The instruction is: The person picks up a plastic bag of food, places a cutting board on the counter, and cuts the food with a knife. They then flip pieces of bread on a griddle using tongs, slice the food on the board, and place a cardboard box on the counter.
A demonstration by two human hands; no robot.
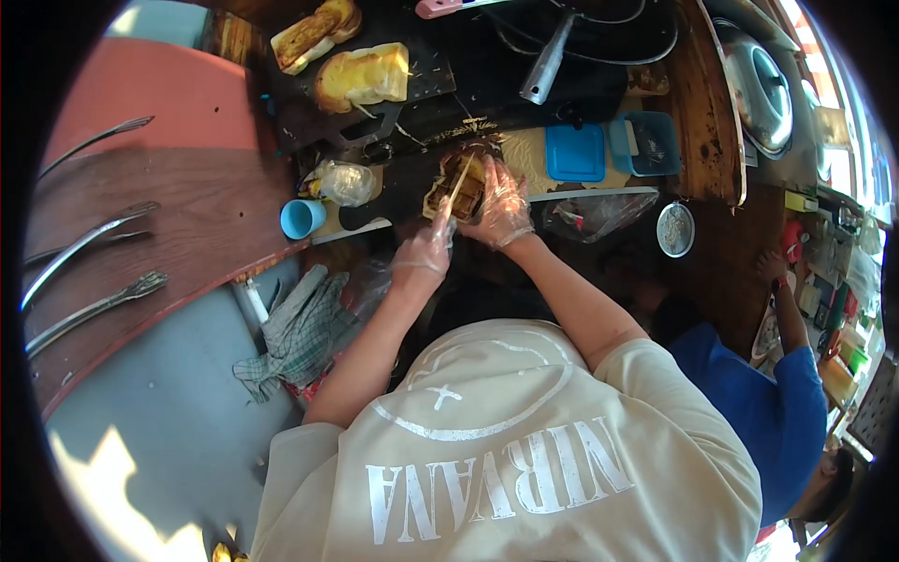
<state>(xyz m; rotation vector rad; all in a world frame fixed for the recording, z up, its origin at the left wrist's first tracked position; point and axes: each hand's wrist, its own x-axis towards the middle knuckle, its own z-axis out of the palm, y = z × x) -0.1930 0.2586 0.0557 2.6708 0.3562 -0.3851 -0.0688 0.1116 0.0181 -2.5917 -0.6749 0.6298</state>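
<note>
Clear plastic gloves cover both my hands. My left hand (426,253) is closed around what looks like a narrow knife (462,183), its thin pale blade lying over a browned piece of toast (438,199). Cut lines split the toast's top into several blocks. My right hand (503,208) grips the toast from its right side, fingers curved along the edge. Under the toast is a dark board (405,190). Farther back on the black griddle lie a yellow-topped slice of bread (365,77) and a browner bread piece (316,36).
Left of my hands stand a blue cup (302,218) and a plastic-wrapped bundle (345,183). To the right are a blue lid (575,153), a blue container (644,143) and a pan handle (549,61). A person in a blue shirt (749,403) is close on my right.
</note>
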